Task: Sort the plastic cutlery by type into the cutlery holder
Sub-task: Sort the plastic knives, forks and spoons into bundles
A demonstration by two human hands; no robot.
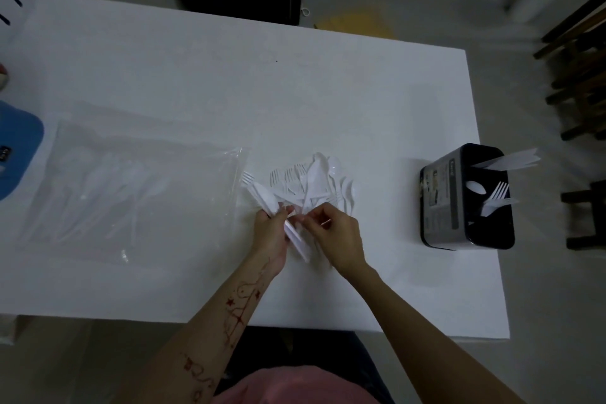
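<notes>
The left hand (272, 233) grips a bundle of white knives (278, 216), fingers curled round it; the right hand (337, 233) pinches a thin piece beside it, too blurred to name. White on white, the loose cutlery pile (314, 180) just beyond the hands on the counter (196, 75) is hard to separate. The black cutlery holder (465, 200) near the right edge holds knives, a spoon and forks. A clear bag (131, 180) holds more cutlery.
</notes>
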